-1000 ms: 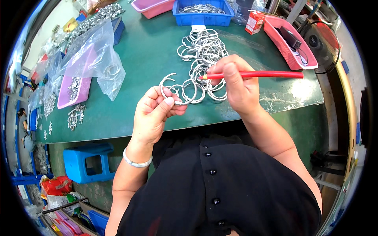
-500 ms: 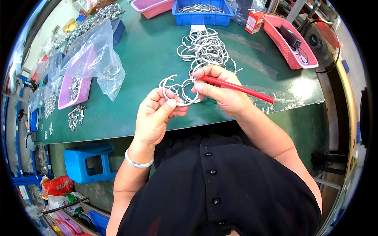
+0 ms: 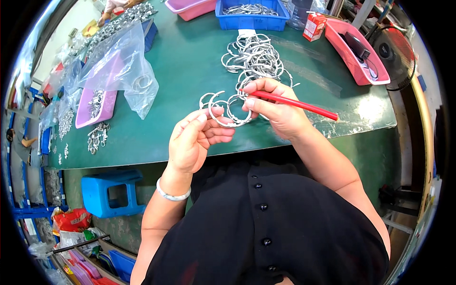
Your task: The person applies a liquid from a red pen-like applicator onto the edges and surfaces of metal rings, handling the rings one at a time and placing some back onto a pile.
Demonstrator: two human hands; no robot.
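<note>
Metal rings (image 3: pixel 229 113) lie between the two hands, over the near edge of the green desk (image 3: pixel 185 66). The left fingers (image 3: pixel 220 132) pinch one ring; the right fingers (image 3: pixel 263 85) clasp a red pencil (image 3: pixel 308 105) beside another.

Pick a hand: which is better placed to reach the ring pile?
Right, probably: the right hand is closer to the ring pile, though it holds a red pencil. The left hand is farther, holding a metal ring.

Left hand (image 3: pixel 195 140) loosely curled, right hand (image 3: pixel 280 111) pinched, both near each other
</note>
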